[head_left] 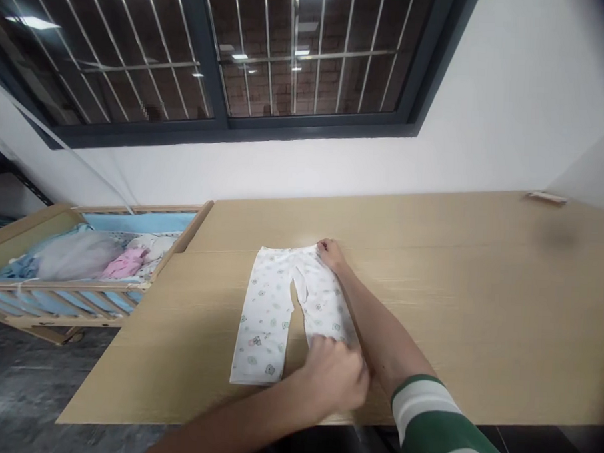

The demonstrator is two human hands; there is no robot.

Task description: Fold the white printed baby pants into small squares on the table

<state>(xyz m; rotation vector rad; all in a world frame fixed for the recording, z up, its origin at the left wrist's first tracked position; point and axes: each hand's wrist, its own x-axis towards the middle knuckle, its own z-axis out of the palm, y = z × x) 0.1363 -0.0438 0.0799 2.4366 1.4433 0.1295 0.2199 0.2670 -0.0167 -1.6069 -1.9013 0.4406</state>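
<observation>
A pair of small white baby pants (264,312) with a print of little green, grey and pink figures lies spread on the table, waistband away from me and legs towards me. At the right corner of the waistband, the fingers of my right hand (331,253) are pinched on the cloth. My left hand (336,373) is closed at the lower end of the right pant leg, gripping it by the cuff; the hand hides that cuff, and its fingertips are out of sight. A small fold of cloth stands up at the crotch.
The pants rest on a wide light-wood table (453,313). To the left stands a wooden crib (79,285) with blue lining, holding pink and white cloths. Behind are a white wall and a dark-framed, barred window (316,128). A small flat object (547,197) lies at the far right edge.
</observation>
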